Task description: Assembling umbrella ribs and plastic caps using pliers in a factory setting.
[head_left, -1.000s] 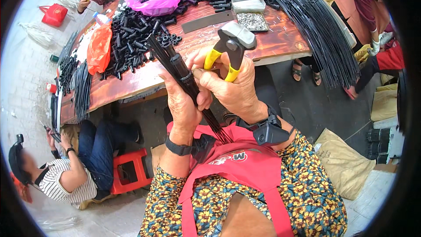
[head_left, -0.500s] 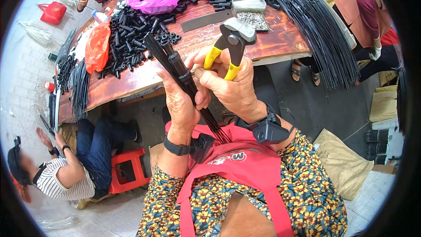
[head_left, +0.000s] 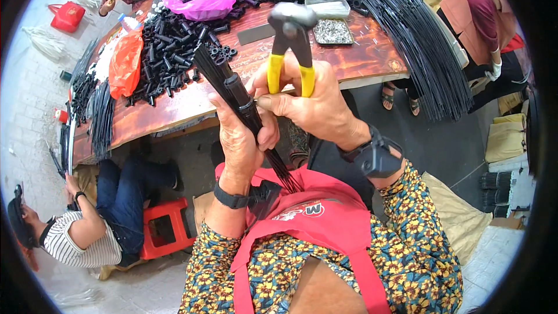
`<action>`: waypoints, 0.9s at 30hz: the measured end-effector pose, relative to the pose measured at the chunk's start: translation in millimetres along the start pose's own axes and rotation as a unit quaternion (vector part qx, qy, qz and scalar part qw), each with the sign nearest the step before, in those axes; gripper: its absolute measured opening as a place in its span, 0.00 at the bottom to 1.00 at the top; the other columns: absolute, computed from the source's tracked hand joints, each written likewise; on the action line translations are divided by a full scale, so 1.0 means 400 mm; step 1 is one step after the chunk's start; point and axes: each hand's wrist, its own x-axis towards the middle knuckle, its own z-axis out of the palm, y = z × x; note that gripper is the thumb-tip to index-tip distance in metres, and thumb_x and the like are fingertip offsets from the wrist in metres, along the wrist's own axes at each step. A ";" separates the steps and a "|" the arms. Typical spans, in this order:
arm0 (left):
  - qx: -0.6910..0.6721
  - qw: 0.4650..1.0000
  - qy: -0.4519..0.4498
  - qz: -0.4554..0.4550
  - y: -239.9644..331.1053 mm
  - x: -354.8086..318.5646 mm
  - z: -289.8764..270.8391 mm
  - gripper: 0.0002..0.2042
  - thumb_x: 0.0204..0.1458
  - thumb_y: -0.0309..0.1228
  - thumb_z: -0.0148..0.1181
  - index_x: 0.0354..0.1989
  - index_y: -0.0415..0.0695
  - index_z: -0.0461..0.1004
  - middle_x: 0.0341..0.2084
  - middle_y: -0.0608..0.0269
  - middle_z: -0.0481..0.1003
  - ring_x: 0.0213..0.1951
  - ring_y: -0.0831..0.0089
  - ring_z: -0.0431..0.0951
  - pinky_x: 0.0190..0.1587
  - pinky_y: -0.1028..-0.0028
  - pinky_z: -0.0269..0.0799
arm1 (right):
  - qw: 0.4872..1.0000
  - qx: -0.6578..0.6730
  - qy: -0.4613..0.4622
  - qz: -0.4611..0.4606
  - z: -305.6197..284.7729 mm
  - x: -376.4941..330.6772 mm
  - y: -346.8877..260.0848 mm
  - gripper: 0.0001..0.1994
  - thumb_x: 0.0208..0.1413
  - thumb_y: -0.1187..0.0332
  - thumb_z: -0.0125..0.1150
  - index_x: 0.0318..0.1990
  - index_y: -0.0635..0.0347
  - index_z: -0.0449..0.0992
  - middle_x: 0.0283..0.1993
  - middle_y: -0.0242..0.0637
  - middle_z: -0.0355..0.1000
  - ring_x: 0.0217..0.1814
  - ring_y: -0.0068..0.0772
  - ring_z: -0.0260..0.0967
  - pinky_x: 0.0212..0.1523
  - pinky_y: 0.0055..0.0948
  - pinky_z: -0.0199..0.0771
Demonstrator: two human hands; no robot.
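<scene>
Fingers (head_left: 241, 139) of my left hand (head_left: 241, 145) wrap the rod bundle (head_left: 232, 90), its long axis slanting up-left toward the table (head_left: 360, 52), while my right hand (head_left: 317, 107) grips yellow-handled pincers (head_left: 290, 46) just right of the bundle, head upward.

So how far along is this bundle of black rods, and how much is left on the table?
Done: a black sleeve already sits on the rod bundle. In hand: the left hand grips that bundle; the right hand holds yellow-handled pincers, jaws clear of it. Left: many loose black sleeves and long rods remain on the table.
</scene>
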 end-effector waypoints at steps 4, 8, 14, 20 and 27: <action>-0.025 1.000 0.013 -0.003 0.000 -0.002 0.003 0.43 0.51 0.70 0.25 0.53 0.40 0.65 0.05 0.70 0.56 0.07 0.79 0.53 0.11 0.78 0.49 | 0.996 0.021 -0.075 0.031 -0.027 0.032 0.020 0.08 0.45 0.79 0.63 0.36 0.66 0.76 0.29 0.30 0.73 0.32 0.17 0.68 0.33 0.21 0.70; -0.052 0.998 -0.022 0.014 -0.001 -0.012 -0.003 0.45 0.51 0.70 0.25 0.62 0.40 0.58 0.05 0.71 0.56 0.07 0.80 0.53 0.11 0.79 0.49 | 0.989 0.038 -0.121 0.082 -0.034 0.048 -0.009 0.09 0.42 0.75 0.66 0.34 0.64 0.76 0.28 0.29 0.72 0.31 0.16 0.67 0.34 0.19 0.68; -0.041 0.999 -0.018 0.006 0.006 -0.003 -0.009 0.48 0.48 0.72 0.25 0.64 0.40 0.54 0.04 0.72 0.54 0.07 0.81 0.51 0.11 0.79 0.48 | 0.990 0.025 -0.112 0.082 -0.024 0.045 0.004 0.11 0.44 0.73 0.67 0.36 0.64 0.75 0.33 0.30 0.72 0.33 0.17 0.66 0.36 0.20 0.66; -0.043 0.999 -0.018 -0.015 0.024 -0.002 -0.039 0.52 0.46 0.74 0.23 0.62 0.35 0.57 0.04 0.73 0.53 0.07 0.81 0.49 0.12 0.78 0.46 | 0.888 -0.446 -0.115 0.012 -0.088 -0.009 -0.034 0.09 0.48 0.68 0.63 0.29 0.62 0.70 0.26 0.41 0.70 0.27 0.40 0.69 0.29 0.33 0.66; -0.049 0.998 -0.045 -0.012 0.015 0.004 -0.054 0.47 0.51 0.70 0.24 0.54 0.34 0.66 0.05 0.74 0.51 0.07 0.80 0.46 0.12 0.77 0.46 | 0.763 -0.624 -0.166 -0.025 -0.099 -0.034 -0.048 0.07 0.44 0.71 0.59 0.30 0.62 0.69 0.26 0.47 0.72 0.31 0.47 0.73 0.32 0.44 0.71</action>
